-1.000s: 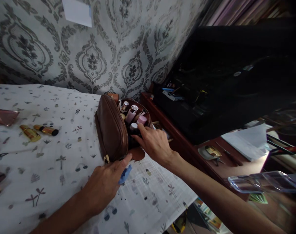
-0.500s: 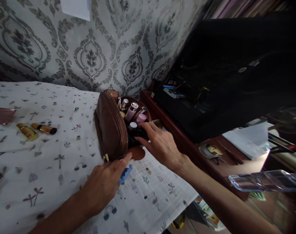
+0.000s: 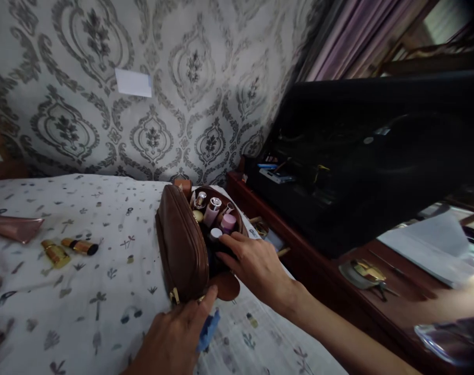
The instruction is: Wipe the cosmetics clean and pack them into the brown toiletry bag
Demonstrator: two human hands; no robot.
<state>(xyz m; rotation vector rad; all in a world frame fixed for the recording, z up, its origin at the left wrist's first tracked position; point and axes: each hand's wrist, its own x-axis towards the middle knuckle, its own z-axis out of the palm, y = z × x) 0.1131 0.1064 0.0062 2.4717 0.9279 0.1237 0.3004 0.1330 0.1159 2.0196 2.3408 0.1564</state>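
Note:
A brown leather cosmetic pouch [image 3: 181, 247] stands unzipped on a white patterned bedsheet [image 3: 84, 291], with several bottles and tubes [image 3: 212, 208] upright inside it. My right hand [image 3: 252, 265] reaches into the pouch's mouth, fingers curled over its dark contents; what they grip is hidden. My left hand [image 3: 174, 338] rests at the pouch's near end by the zip pull, thumb against the leather, with a small blue thing [image 3: 209, 329] under its fingers.
Two gold lipstick tubes [image 3: 69, 249] and a pink pouch [image 3: 12, 228] lie on the sheet at left. A dark wooden desk [image 3: 338, 291] at right carries a black case [image 3: 358, 156], papers [image 3: 432, 247] and a metal dish [image 3: 362, 272]. Patterned wallpaper [image 3: 162, 94] is behind.
The camera has tilted up, so the pouch and both hands sit lower in view. My right hand stays at the pouch's opening, fingers a little deeper; my left hand keeps its place.

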